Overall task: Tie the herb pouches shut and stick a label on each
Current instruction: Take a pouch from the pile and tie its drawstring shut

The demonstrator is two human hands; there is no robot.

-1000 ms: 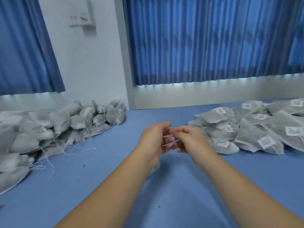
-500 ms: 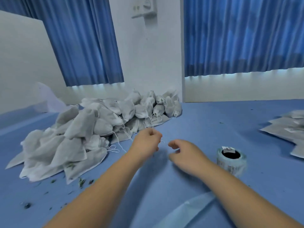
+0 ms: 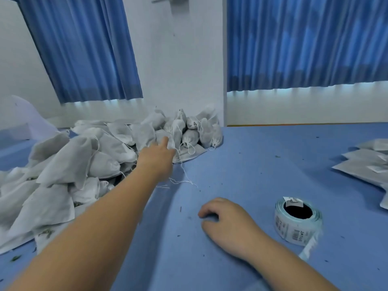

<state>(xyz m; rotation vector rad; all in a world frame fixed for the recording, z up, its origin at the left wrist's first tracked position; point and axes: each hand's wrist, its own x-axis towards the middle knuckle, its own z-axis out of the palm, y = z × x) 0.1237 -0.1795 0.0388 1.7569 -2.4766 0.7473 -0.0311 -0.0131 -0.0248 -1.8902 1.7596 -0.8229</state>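
A big heap of white drawstring herb pouches (image 3: 84, 164) lies on the blue table at the left and runs back to the wall. My left hand (image 3: 157, 156) is stretched out to the heap's right end, its fingertips touching a pouch (image 3: 178, 131) there; I see no grip on it. Loose white strings (image 3: 182, 181) trail on the table just below that hand. My right hand (image 3: 226, 221) rests on the table near me, fingers loosely curled, holding nothing. A roll of printed labels (image 3: 298, 223) stands just right of it. Flat labelled pouches (image 3: 365, 164) lie at the right edge.
The blue table top (image 3: 262, 164) carries scattered herb crumbs. Behind it are a white wall and blue curtains (image 3: 304, 43). A white sheet or bag (image 3: 23, 118) rises at the far left behind the heap.
My view turned left, from the labelled pouches to the unlabelled heap. My hands came apart: the left reached forward to the heap, the right sank onto the table beside the label roll.
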